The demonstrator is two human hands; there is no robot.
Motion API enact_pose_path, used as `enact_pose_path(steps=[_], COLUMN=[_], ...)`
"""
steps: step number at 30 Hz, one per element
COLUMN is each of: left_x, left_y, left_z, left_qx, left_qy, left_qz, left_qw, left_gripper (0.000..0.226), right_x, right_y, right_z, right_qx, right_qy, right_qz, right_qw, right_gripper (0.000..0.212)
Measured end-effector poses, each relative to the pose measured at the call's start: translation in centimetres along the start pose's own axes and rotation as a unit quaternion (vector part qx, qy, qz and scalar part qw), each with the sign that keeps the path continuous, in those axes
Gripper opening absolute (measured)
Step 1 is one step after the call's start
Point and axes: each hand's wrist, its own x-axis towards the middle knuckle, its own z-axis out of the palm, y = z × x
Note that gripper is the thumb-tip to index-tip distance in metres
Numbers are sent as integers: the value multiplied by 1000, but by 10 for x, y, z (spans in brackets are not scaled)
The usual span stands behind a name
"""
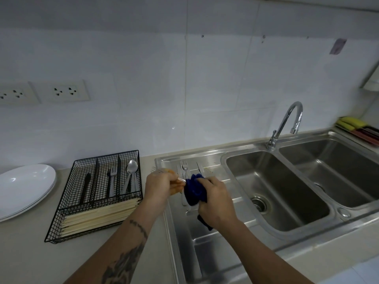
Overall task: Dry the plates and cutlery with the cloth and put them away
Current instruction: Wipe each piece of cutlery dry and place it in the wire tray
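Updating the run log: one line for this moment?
left hand holds utensil | right hand wipes it with blue cloth | over drainboard

both forearms reach forward and converge, the left hand (162,184) curled in a pinch, the right hand (216,198) closed, its fingers wrapped, knuckles up.
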Motion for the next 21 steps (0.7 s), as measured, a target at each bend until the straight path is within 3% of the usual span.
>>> enact_pose_path(steps=[6,11,14,21], left_x=[2,0,-3,2], left_y=[-10,-7,-12,-22], left_z=[-6,-14,-20,-27], left_qx=[-15,-52,-36,27], left_qy=[-5,-36,-62,-2], left_qz=[-28,-52,-30,73], left_qw=[999,997,997,997], left_gripper=[12,13,10,8], right_x=[-8,-8,-11,8], right_y=[-10,9,13,-6], right_z=[12,11,7,-12], right_qx=[-94,-59,-14,59], right_qy=[43,2,22,88], right_qz=[-85,2,43,74], right_qw=[991,998,999,992], right_gripper=[76,69,62,54])
